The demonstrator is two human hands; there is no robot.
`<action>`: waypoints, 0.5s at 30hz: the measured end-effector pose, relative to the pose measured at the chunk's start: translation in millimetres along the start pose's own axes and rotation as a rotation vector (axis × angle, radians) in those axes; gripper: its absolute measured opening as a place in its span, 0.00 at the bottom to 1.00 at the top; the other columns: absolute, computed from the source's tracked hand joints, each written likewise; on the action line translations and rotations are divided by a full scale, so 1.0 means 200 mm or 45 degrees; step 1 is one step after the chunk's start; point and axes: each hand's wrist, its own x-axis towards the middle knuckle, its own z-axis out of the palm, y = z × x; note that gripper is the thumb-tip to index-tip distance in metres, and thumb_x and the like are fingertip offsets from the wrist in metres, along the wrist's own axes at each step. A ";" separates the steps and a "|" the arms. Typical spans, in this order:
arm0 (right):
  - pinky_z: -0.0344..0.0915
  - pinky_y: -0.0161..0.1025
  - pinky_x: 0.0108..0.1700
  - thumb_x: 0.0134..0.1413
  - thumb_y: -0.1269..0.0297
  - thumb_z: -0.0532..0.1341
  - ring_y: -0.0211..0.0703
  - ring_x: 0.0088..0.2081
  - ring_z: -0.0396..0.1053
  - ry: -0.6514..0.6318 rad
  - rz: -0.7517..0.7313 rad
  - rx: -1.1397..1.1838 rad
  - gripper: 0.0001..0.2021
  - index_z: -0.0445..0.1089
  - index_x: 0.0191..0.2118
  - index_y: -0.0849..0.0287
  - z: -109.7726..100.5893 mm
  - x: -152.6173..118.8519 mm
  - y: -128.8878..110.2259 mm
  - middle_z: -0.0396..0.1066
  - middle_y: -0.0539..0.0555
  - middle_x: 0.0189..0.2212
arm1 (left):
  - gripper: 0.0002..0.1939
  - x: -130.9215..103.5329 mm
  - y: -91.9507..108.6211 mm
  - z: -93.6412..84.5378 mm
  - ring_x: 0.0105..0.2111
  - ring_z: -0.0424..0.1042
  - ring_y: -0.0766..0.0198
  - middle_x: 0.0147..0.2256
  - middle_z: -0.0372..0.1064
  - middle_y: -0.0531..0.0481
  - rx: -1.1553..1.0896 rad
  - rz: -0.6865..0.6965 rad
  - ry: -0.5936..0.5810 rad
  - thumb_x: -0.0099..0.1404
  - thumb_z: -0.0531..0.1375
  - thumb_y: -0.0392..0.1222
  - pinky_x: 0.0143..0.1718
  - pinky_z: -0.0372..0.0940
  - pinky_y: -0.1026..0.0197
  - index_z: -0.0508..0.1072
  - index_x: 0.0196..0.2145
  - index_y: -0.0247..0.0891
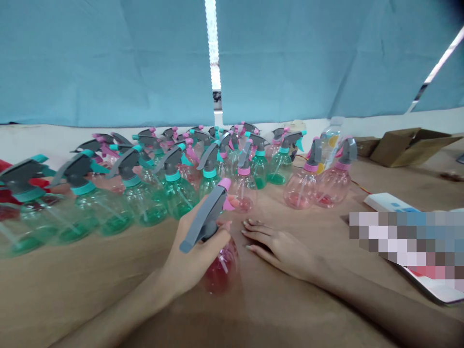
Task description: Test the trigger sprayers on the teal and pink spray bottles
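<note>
My left hand (197,241) is wrapped round the neck of a pink spray bottle (217,273) with a grey and pink trigger head. Pink liquid shows in the lower part of that bottle. Flat on the brown tabletop (290,309) rests my right hand (279,246), fingers stretched out, just right of the held bottle. Directly behind my hands stands another pink spray bottle (245,191). A row of green spray bottles (145,205) with turquoise collars runs off to the left.
Two pink spray bottles (300,188) stand right of centre, before a clear water bottle (331,140). More sprayers crowd the back along the wall, below blue cloth (145,63). An opened cardboard box (402,145) sits at back right. A white, partly blurred object (442,287) lies nearer.
</note>
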 end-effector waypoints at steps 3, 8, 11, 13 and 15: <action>0.56 0.47 0.61 0.64 0.58 0.52 0.47 0.60 0.57 -0.015 0.021 0.030 0.20 0.63 0.58 0.58 0.00 -0.01 0.00 0.63 0.56 0.58 | 0.09 0.00 0.00 0.00 0.27 0.69 0.61 0.19 0.61 0.57 -0.046 -0.028 -0.056 0.54 0.52 0.44 0.30 0.66 0.63 0.67 0.33 0.43; 0.55 0.47 0.61 0.63 0.56 0.52 0.46 0.61 0.56 -0.043 0.045 0.065 0.22 0.62 0.59 0.59 0.00 -0.01 0.01 0.61 0.55 0.59 | 0.09 0.00 0.01 0.00 0.29 0.69 0.62 0.27 0.65 0.55 -0.091 -0.004 -0.075 0.53 0.53 0.40 0.31 0.66 0.63 0.66 0.34 0.43; 0.54 0.49 0.62 0.63 0.55 0.52 0.46 0.61 0.55 -0.062 0.067 0.063 0.22 0.62 0.59 0.59 0.00 -0.01 0.02 0.60 0.55 0.59 | 0.06 -0.01 0.00 -0.01 0.31 0.69 0.63 0.29 0.66 0.55 -0.131 0.016 -0.083 0.53 0.53 0.38 0.33 0.65 0.64 0.64 0.31 0.42; 0.54 0.49 0.62 0.63 0.55 0.52 0.47 0.61 0.55 -0.075 0.075 0.061 0.22 0.62 0.59 0.59 0.01 -0.01 0.02 0.60 0.55 0.60 | 0.04 -0.01 0.00 -0.02 0.29 0.67 0.65 0.28 0.66 0.55 -0.131 0.041 -0.079 0.53 0.53 0.36 0.31 0.64 0.64 0.64 0.29 0.42; 0.54 0.50 0.62 0.64 0.55 0.52 0.47 0.62 0.54 -0.078 0.072 0.068 0.22 0.61 0.59 0.57 0.01 -0.02 0.02 0.59 0.54 0.60 | 0.03 -0.01 0.00 -0.03 0.24 0.64 0.67 0.24 0.62 0.57 -0.126 0.045 -0.082 0.52 0.53 0.35 0.27 0.62 0.65 0.63 0.25 0.41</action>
